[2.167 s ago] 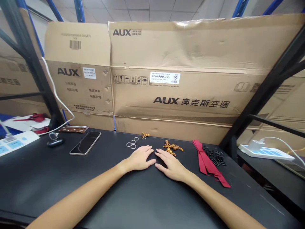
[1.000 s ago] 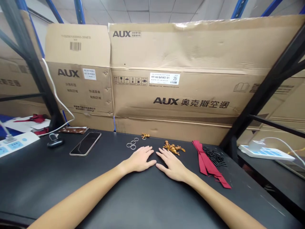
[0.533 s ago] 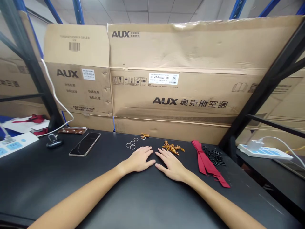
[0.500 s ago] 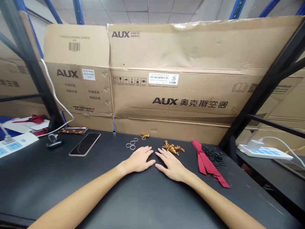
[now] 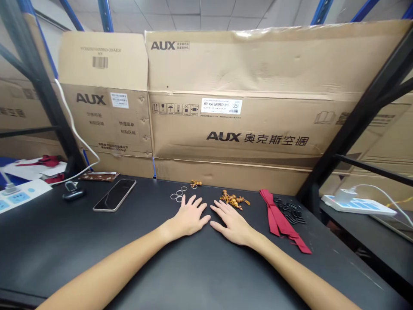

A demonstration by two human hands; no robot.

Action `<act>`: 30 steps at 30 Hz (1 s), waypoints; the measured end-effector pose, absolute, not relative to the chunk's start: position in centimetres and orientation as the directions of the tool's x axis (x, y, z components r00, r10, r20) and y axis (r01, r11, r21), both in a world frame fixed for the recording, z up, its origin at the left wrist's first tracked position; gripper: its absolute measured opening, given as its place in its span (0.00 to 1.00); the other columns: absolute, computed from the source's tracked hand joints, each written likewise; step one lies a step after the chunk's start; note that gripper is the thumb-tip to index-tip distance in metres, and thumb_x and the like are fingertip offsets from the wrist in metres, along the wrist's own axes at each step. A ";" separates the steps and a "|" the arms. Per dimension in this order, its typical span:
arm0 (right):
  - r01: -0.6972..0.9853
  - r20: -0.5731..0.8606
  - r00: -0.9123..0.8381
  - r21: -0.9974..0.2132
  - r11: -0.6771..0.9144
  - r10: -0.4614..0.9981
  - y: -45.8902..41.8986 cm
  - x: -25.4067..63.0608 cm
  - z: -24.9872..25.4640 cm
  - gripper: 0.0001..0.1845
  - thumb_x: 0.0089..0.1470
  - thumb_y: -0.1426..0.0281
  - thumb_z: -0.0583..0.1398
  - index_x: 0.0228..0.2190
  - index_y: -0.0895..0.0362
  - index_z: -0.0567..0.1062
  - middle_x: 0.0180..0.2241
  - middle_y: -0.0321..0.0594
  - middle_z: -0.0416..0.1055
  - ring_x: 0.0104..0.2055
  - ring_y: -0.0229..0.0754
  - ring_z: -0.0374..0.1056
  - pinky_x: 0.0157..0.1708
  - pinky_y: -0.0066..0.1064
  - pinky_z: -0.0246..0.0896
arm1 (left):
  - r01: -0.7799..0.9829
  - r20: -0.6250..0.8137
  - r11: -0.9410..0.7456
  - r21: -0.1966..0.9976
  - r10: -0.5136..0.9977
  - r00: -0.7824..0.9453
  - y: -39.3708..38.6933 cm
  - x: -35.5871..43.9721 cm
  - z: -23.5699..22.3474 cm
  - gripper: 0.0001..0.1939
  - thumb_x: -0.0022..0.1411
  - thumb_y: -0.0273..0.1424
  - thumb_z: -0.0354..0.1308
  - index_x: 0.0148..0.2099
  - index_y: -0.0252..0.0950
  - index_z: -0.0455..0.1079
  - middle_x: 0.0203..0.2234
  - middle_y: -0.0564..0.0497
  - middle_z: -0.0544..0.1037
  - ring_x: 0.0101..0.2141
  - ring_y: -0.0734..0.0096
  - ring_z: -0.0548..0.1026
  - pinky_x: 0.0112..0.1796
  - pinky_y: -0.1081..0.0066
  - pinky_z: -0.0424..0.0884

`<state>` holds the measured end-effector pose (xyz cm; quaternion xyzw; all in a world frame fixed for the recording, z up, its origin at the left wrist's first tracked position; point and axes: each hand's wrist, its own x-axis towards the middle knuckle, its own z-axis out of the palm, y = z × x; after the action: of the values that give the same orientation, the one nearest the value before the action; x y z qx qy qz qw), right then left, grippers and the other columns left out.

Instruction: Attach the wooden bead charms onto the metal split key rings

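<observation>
My left hand [image 5: 191, 215] lies flat on the black table [image 5: 155, 275], palm down, fingers spread and holding nothing. Its fingertips come close to several metal split rings [image 5: 179, 193]; one is partly covered by a finger. Just behind them sits a small wooden bead charm [image 5: 196, 183] with a ring by it. My right hand [image 5: 231, 221] also rests flat with its fingers stretched out. Beyond its fingertips is a small pile of wooden bead charms [image 5: 234, 199] on yellow cord. To the right lie red ribbon strips [image 5: 279, 219] and a heap of black clasps [image 5: 291, 211].
A phone [image 5: 115, 195] and a small black case [image 5: 74, 192] lie on the left, with a brown wrapper [image 5: 99, 176] behind. Power strips [image 5: 24, 195] stand at both sides. Large cardboard sheets [image 5: 274, 99] wall off the back, between black metal posts [image 5: 358, 107].
My left hand's fingers have spread wider and turned slightly toward the rings, covering part of one. My right hand has stayed in place.
</observation>
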<state>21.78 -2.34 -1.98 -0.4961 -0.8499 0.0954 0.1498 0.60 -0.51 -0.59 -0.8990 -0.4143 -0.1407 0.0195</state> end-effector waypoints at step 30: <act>0.953 0.549 -0.185 -0.102 0.285 0.815 0.0 23.4 -3.5 0.12 0.47 0.80 0.51 0.35 0.60 0.69 0.34 0.48 0.70 0.39 0.49 0.63 0.41 0.37 0.59 | 0.660 0.324 -0.727 0.187 0.680 0.658 -0.1 0.3 -0.6 0.21 0.67 0.38 0.48 0.57 0.32 0.63 0.56 0.40 0.67 0.56 0.56 0.66 0.56 0.60 0.62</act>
<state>23.41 -0.04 -3.50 -0.5828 -0.7583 -0.1326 0.2603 0.29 -0.11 -0.59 -0.9100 -0.3682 -0.1888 -0.0263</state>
